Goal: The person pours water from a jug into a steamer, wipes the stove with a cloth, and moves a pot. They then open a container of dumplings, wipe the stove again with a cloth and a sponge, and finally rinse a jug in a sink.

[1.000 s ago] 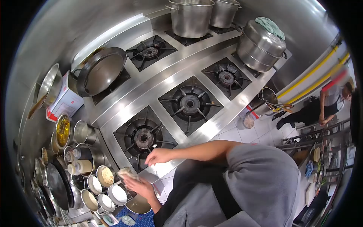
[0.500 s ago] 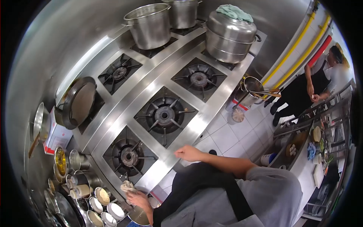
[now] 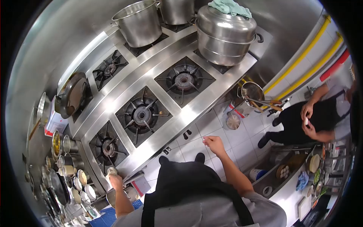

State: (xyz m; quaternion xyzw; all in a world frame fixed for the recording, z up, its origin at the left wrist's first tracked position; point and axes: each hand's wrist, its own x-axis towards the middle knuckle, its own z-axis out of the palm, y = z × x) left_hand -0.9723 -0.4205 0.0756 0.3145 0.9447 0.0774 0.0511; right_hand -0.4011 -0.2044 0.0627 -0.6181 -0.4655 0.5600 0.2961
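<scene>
My left hand is closed on a pale, crumpled cloth at the front left corner of the steel stove, beside the nearest burner. My right hand is held over the tiled floor, off the stove's front edge, with its fingers curled together. A small pale bit shows at its fingertips, too small to name. A second burner and a third burner lie along the front row with nothing on them.
Large pots and a lidded steamer with a green cloth stand at the back. A dark wok leans left, above containers. A co-worker stands right, near a pot with handled tools.
My right hand has moved away from the stove's front edge to over the floor. My left hand stays on the cloth near the corner. The view has shifted, and the co-worker appears closer.
</scene>
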